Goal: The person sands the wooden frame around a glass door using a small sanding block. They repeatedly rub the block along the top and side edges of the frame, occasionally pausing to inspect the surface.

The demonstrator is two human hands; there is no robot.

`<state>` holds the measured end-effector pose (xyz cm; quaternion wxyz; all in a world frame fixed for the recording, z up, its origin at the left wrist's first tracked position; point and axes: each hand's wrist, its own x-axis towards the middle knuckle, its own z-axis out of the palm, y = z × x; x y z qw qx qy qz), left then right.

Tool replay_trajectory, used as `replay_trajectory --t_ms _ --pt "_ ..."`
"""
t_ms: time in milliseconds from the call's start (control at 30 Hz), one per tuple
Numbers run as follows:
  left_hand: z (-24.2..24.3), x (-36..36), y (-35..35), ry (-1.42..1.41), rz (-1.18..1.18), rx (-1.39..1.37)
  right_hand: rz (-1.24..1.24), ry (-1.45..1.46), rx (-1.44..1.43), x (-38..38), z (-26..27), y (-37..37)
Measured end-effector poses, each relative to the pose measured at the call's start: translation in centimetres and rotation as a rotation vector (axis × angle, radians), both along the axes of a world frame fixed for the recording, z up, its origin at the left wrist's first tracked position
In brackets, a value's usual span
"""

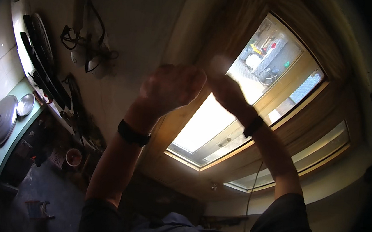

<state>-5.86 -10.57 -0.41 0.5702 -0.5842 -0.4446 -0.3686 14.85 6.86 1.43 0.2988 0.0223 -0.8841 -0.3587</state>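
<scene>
Both arms are raised in front of me, each with a dark band on the wrist. My left hand is curled near the middle of the picture, against a dim wall; whether anything is inside its fingers is hidden. Close by on the right, my right hand is in shadow before a wood-framed glass pane, its fingers blurred and partly hidden. A faint pale blur shows just above it, too unclear to name. The hands are near each other, with a narrow gap between them.
Cords with round pale objects hang at upper left. Dark pans hang near a green counter that bears a large metal lid and a metal bowl. A small stool-like object stands on the floor. A bicycle shows through the glass.
</scene>
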Motion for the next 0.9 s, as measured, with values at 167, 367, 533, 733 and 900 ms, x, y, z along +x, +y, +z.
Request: replay_trajectory --t_ms 167,367,533,733,900 --pt "-0.4 0.0 0.0 0.049 0.150 -0.079 -0.126 0.337 0.132 1.7 11.5 2.4" --pt "-0.5 -0.1 0.5 0.021 -0.045 0.001 -0.104 0.010 -0.242 0.9 -0.1 2.8" --pt "-0.3 0.1 0.0 -0.005 0.051 0.012 -0.111 -0.117 -0.200 1.5 -1.9 0.6" --pt "-0.5 0.1 0.6 0.031 0.079 -0.007 -0.102 0.271 0.219 1.4 10.9 3.8" --pt "-0.4 -0.1 0.8 -0.016 -0.085 0.056 -0.120 0.063 -0.320 1.3 0.2 3.5"
